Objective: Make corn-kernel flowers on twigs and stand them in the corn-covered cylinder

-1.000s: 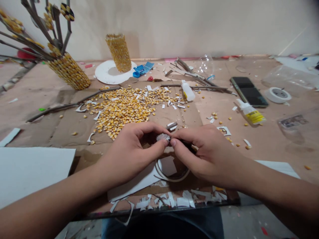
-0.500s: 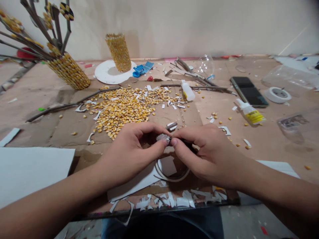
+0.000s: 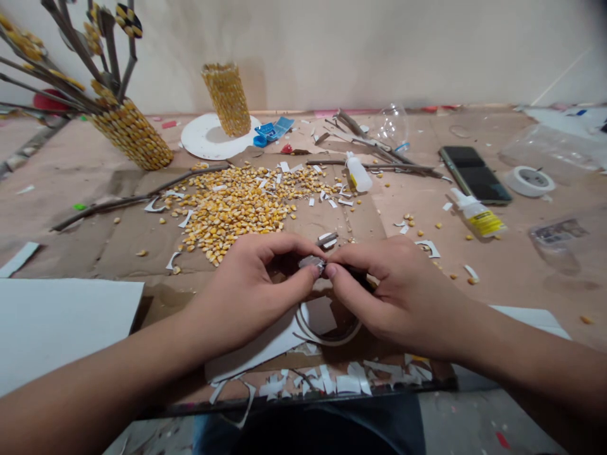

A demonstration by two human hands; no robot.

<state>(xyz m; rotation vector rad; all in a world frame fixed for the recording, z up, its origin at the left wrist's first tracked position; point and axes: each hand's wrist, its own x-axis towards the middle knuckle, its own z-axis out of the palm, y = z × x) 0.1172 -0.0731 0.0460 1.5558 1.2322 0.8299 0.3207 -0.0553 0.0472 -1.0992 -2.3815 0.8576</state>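
Between the thumb and fingers of my left hand (image 3: 263, 284) is a small greyish-white piece (image 3: 312, 261), its kind unclear. My right hand (image 3: 384, 284) pinches right beside it, fingertips meeting the piece's right end; a dark thin thing, perhaps a twig (image 3: 363, 276), shows partly under its fingers. Below the hands lies a white ring (image 3: 332, 342) on cardboard, overlapping a white sheet (image 3: 258, 354). Just beyond the fingertips is a short stick on a white scrap (image 3: 327, 240). A heap of corn kernels (image 3: 232, 212) spreads behind my left hand.
A kernel-covered vase (image 3: 133, 136) with branches stands at left; another kernel-covered cup (image 3: 227, 101) is on a white disc (image 3: 199, 148). Glue bottles (image 3: 359, 174), a phone (image 3: 474, 175), a tape roll (image 3: 528, 182) and sticks (image 3: 374, 145) lie around. Paper scraps (image 3: 348, 383) line the near edge.
Both hands keep nearly the same pose. The small greyish piece looks slightly tilted compared with before; the whole view has shifted a little.
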